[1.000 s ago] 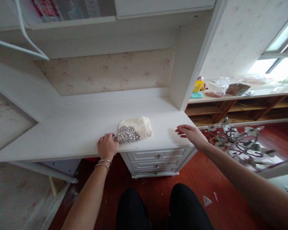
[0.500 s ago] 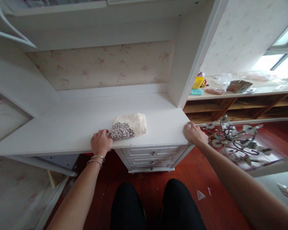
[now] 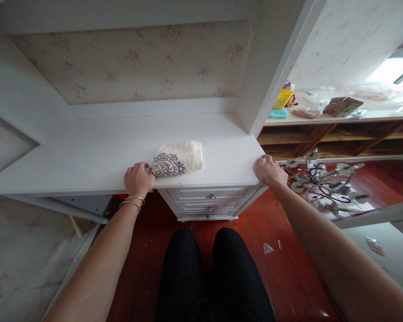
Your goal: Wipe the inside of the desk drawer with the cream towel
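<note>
1. ok, left hand: fingers bent at the counter front edge, thumb side toward the folded cloth. contact with it unclear; grip or just resting, can't tell.
2. right hand: curled at the counter's right front corner, off the folded cloth; how firmly, can't tell.
3. folded cloth: flat on the counter between both hands, long axis left-right, roughly along the front edge. left hand clearly nearer, just beside its patterned end.

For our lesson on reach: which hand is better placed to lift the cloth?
Probably the left hand: it lies beside the folded cloth, while the right hand is farther off, at the desk's right end.
</note>
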Demonstrator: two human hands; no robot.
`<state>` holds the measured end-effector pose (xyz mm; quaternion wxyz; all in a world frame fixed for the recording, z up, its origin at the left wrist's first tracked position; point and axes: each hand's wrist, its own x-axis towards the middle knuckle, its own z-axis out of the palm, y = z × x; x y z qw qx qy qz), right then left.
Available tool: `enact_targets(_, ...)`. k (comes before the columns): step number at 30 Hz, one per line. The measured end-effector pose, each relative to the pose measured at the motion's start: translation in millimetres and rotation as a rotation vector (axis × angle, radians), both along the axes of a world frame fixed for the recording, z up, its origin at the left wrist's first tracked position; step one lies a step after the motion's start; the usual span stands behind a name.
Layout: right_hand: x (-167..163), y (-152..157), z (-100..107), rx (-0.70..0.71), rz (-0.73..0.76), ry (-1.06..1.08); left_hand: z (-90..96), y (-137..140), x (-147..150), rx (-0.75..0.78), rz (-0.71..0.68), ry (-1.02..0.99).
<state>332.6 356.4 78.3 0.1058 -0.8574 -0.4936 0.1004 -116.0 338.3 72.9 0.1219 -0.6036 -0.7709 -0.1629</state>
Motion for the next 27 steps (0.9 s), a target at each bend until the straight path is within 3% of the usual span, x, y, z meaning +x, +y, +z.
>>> enact_targets(27,2.3,4.8,-2.7,0.004,-0.019,0.018,1.1,-1.5,2.9,0.001,0.028,-0.015)
